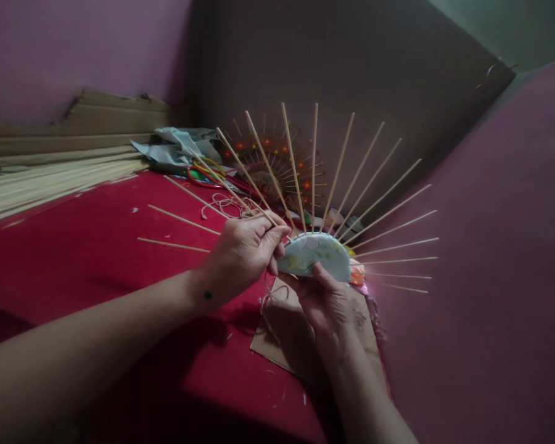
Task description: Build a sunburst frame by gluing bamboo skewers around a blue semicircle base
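A pale half-round piece [321,254] with a faint floral pattern is held up in the middle of the view. Several thin wooden sticks [315,166] fan out from its curved edge. My right hand [328,302] grips the piece from below, its thumb on the front face. At the piece's left end, my left hand [252,246] is closed, thumb and fingers pinching near the base of a stick. Thin cord [271,296] hangs below my left hand. The fingertips of my left hand partly hide the sticks' bases there.
Cardboard [282,345] lies on the red cloth [97,246] below my hands. Behind are red-handled scissors [203,177], loose cord [229,203], pale blue fabric [180,148] and a decorated round piece with orange flowers [284,149]. Long sticks [60,182] lie left; walls stand behind and right.
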`<state>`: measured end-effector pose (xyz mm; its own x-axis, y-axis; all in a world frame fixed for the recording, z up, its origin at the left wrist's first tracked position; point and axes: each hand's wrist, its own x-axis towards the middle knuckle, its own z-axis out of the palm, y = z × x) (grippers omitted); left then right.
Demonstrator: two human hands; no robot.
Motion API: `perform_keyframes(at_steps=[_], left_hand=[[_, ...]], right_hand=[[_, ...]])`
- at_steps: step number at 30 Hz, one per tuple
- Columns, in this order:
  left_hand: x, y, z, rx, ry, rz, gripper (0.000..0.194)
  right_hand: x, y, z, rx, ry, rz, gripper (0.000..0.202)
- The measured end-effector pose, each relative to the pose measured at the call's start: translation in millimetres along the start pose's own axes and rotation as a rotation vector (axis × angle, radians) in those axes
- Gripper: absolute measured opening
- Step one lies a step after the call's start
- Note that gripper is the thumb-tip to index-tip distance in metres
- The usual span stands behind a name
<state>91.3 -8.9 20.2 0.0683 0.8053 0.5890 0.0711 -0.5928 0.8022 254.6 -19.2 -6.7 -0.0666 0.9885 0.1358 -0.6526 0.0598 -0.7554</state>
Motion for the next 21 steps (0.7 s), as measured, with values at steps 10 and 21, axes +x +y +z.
perform_keyframes(at_steps=[10,21], left_hand=[[4,6,0.2,-0.134,-0.038,-0.191,0.014],[0,15,-4.5,-0.078,0.135,-0.048,0.014]], right_hand=[[-2,3,3,-0.019,0.036,-0.033,0.04],[3,-2,-4,-0.001,0.173,-0.045,0.039]])
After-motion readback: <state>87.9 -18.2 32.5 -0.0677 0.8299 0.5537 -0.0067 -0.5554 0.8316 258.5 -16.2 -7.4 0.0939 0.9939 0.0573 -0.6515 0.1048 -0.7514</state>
